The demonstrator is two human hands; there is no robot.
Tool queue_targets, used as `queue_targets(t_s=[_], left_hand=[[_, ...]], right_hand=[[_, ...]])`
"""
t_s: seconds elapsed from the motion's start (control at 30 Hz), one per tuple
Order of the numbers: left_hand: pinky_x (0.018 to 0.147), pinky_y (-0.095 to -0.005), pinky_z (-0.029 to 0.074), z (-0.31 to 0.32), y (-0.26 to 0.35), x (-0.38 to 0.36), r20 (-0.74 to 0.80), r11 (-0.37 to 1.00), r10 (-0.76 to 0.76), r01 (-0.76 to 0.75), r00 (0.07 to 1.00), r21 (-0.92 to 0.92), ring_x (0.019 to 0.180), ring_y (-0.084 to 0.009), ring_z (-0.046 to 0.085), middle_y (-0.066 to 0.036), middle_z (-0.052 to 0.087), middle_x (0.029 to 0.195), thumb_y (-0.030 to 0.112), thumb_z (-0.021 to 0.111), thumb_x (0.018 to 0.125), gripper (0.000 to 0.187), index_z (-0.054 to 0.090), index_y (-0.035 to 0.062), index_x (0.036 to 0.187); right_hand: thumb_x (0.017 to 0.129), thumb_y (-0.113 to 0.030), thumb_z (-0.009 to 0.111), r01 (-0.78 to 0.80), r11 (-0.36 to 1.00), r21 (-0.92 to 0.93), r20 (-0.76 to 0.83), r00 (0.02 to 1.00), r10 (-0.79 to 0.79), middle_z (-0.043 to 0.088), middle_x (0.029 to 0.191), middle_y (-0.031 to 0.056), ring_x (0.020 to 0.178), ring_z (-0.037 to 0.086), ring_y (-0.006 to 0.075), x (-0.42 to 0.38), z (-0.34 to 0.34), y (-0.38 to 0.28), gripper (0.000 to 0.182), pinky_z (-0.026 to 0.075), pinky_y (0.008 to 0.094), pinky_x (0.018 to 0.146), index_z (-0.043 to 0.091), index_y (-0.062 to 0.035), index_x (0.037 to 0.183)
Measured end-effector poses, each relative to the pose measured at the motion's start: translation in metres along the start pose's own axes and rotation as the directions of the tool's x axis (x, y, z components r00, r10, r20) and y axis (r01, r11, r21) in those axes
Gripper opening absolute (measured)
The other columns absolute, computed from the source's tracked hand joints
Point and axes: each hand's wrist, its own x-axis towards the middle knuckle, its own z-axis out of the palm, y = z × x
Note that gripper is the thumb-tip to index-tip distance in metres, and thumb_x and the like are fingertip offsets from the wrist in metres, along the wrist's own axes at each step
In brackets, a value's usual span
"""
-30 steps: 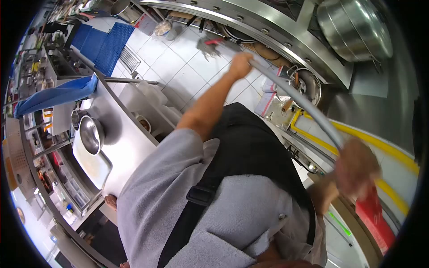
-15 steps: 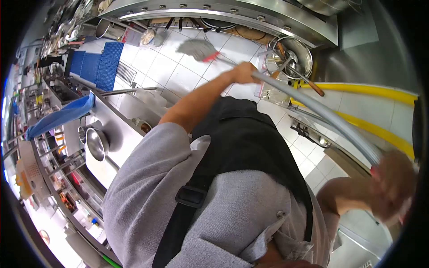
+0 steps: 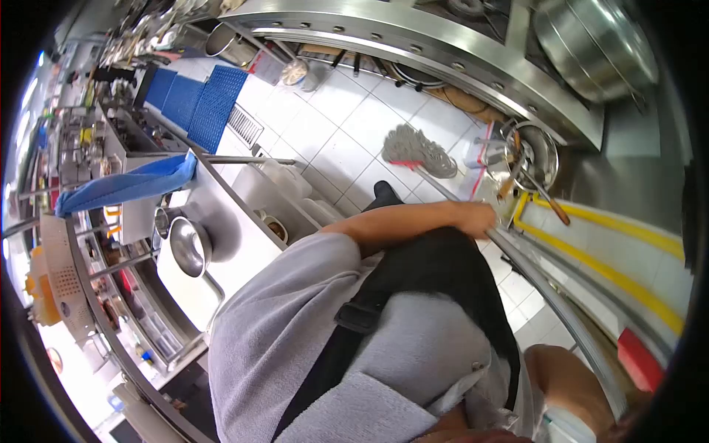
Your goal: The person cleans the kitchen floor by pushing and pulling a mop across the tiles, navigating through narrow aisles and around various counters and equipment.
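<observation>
A mop with a grey string head (image 3: 419,150) and a red clamp lies against the white tiled floor. Its long grey handle (image 3: 550,299) slants down to the lower right. My left hand (image 3: 476,219) is closed round the handle's middle part, with the arm stretched across the black apron (image 3: 443,269). At the dark lower-right edge, my right hand (image 3: 634,421) is closed at the handle's upper end, dim and partly cut off. My black shoe (image 3: 385,193) shows just below the mop head.
Above stands a steel stove (image 3: 369,31) with a large pot (image 3: 591,48). Right of the mop are a pan with utensils (image 3: 543,159) and yellow piping (image 3: 613,277). A steel counter with a bowl (image 3: 190,246) and blue cloth (image 3: 129,183) is left. Blue mats (image 3: 214,107) lie beyond.
The mop head has come nearer and to the right across the floor. My left hand has moved right and down, my right hand down to the view's edge. The view has shifted too.
</observation>
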Motion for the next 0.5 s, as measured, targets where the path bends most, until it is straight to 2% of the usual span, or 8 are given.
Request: queue_targets(t_s=[0.07, 0.1, 0.17, 0.23, 0.3, 0.37, 0.47, 0.5], left_hand=[[0.075, -0.0469, 0.052, -0.062, -0.043, -0.066, -0.159, 0.987, -0.156, 0.16, 0.975, 0.013, 0.081, -0.0375, 0.066, -0.017, 0.067, 0.081, 0.016, 0.062, 0.07, 0.016, 0.07, 0.0081, 0.082], [0.079, -0.0453, 0.053, -0.062, -0.102, -0.089, -0.354, 0.967, -0.224, 0.252, 0.908, 0.033, 0.085, -0.0372, 0.066, -0.016, 0.069, 0.086, 0.014, 0.061, 0.07, 0.022, 0.073, 0.0103, 0.088], [0.082, -0.0457, 0.052, -0.104, -0.2, -0.146, -0.605, 0.919, -0.214, 0.369, 0.767, 0.142, 0.091, -0.0379, 0.065, -0.017, 0.069, 0.09, 0.017, 0.062, 0.076, 0.019, 0.074, 0.0111, 0.09], [0.082, -0.0482, 0.051, -0.168, -0.218, -0.192, -0.653, 0.681, -0.533, 0.731, 0.537, 0.046, 0.091, -0.04, 0.064, -0.022, 0.067, 0.091, 0.019, 0.066, 0.074, 0.024, 0.07, 0.0058, 0.094], [0.083, -0.0475, 0.052, -0.192, -0.245, -0.224, -0.682, 0.619, -0.556, 0.784, 0.475, 0.042, 0.095, -0.0392, 0.065, -0.018, 0.069, 0.094, 0.039, 0.071, 0.08, 0.032, 0.068, 0.0083, 0.091], [0.081, -0.0475, 0.052, -0.2, -0.239, -0.232, -0.658, 0.647, -0.543, 0.76, 0.522, 0.068, 0.094, -0.038, 0.065, -0.016, 0.069, 0.095, 0.045, 0.07, 0.08, 0.036, 0.069, 0.01, 0.09], [0.074, -0.0502, 0.053, -0.183, -0.227, -0.2, -0.727, 0.77, -0.413, 0.637, 0.549, 0.044, 0.082, -0.0402, 0.066, -0.019, 0.068, 0.085, 0.03, 0.068, 0.073, 0.024, 0.068, 0.0079, 0.082], [0.071, -0.0512, 0.053, -0.172, -0.209, -0.191, -0.79, 0.863, -0.232, 0.495, 0.568, 0.103, 0.08, -0.0411, 0.066, -0.02, 0.067, 0.081, 0.03, 0.067, 0.072, 0.025, 0.067, 0.0061, 0.08]], right_hand=[[0.09, -0.037, 0.043, 0.114, 0.99, 0.085, -0.005, 0.993, -0.114, 0.049, 0.055, 0.0047, 0.041, 0.043, 0.0146, -0.019, 0.012, 0.072, 0.03, 0.039, 0.0322, 0.042, 0.047, -0.0113, 0.075], [0.091, -0.036, 0.046, 0.1, 0.985, 0.14, -0.048, 0.994, -0.094, 0.048, 0.054, 0.0042, 0.041, 0.042, 0.0146, -0.026, 0.026, 0.113, 0.029, 0.038, 0.0326, 0.044, 0.046, -0.0113, 0.075], [0.093, -0.033, 0.051, -0.06, 0.983, 0.172, -0.125, 0.989, 0.082, 0.045, 0.053, 0.0032, 0.042, 0.04, 0.0147, -0.024, 0.081, 0.195, 0.028, 0.036, 0.0335, 0.046, 0.044, -0.0113, 0.076], [0.094, -0.03, 0.057, -0.224, 0.961, 0.163, -0.128, 0.961, 0.246, 0.042, 0.052, 0.0023, 0.043, 0.037, 0.0148, -0.018, 0.145, 0.262, 0.029, 0.034, 0.0343, 0.049, 0.043, -0.0113, 0.077], [0.099, -0.028, 0.054, -0.279, 0.953, 0.12, 0.015, 0.96, 0.279, 0.037, 0.052, -0.001, 0.043, 0.031, 0.015, -0.003, 0.186, 0.293, 0.024, 0.032, 0.0371, 0.051, 0.043, -0.0122, 0.085], [0.099, -0.027, 0.056, -0.293, 0.947, 0.128, -0.016, 0.955, 0.298, 0.032, 0.051, -0.0029, 0.046, 0.027, 0.0119, 0.015, 0.192, 0.288, 0.026, 0.029, 0.0329, 0.056, 0.041, -0.0136, 0.081], [0.099, -0.023, 0.052, -0.266, 0.951, 0.158, -0.04, 0.961, 0.275, 0.033, 0.054, -0.0029, 0.048, 0.029, 0.0106, 0.07, 0.168, 0.253, 0.026, 0.031, 0.0333, 0.056, 0.042, -0.0121, 0.078], [0.098, -0.023, 0.052, -0.233, 0.951, 0.205, -0.058, 0.967, 0.249, 0.036, 0.056, -0.0022, 0.048, 0.032, 0.0105, 0.087, 0.148, 0.237, 0.025, 0.033, 0.0338, 0.055, 0.044, -0.0123, 0.078]])
